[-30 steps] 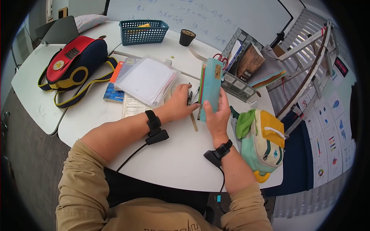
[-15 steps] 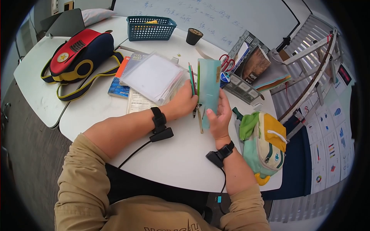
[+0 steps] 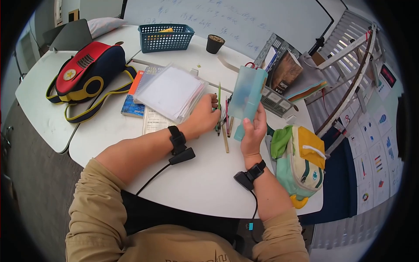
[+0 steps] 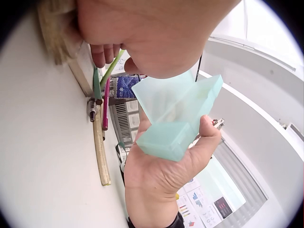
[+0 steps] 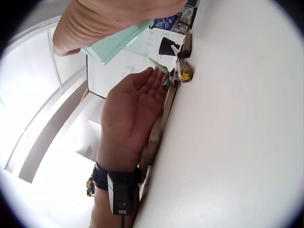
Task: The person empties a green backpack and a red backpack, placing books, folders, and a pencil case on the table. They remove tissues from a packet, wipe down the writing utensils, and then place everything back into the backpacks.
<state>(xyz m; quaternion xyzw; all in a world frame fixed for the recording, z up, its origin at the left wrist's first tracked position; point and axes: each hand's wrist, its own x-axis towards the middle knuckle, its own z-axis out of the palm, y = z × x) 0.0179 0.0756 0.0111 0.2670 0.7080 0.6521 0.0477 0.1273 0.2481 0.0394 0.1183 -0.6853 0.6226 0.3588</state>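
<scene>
In the head view my right hand (image 3: 253, 137) holds an open, translucent teal pencil case (image 3: 254, 94) above the table, its thumb on the near end. The left wrist view shows its lid spread from the body and the case resting across the palm. My left hand (image 3: 203, 117) is beside a loose bunch of pencils and pens, the fingers extended with their tips right at them in the right wrist view. The bunch includes a green pencil (image 4: 114, 65), a magenta pen (image 4: 106, 107) and a wood-coloured stick (image 4: 101, 152).
Left of the bunch, a clear folder of papers (image 3: 170, 91) lies on books (image 3: 133, 105). A red and navy bag (image 3: 89, 72) is at far left. Behind are a teal basket (image 3: 166, 39) and a small pot (image 3: 214, 43). A file rack (image 3: 275, 99) and green-yellow backpack (image 3: 301, 161) stand right.
The coloured pencils went from beside the case into my left hand's grip, and now lie on the table, let go. The case has turned and its lid stands open.
</scene>
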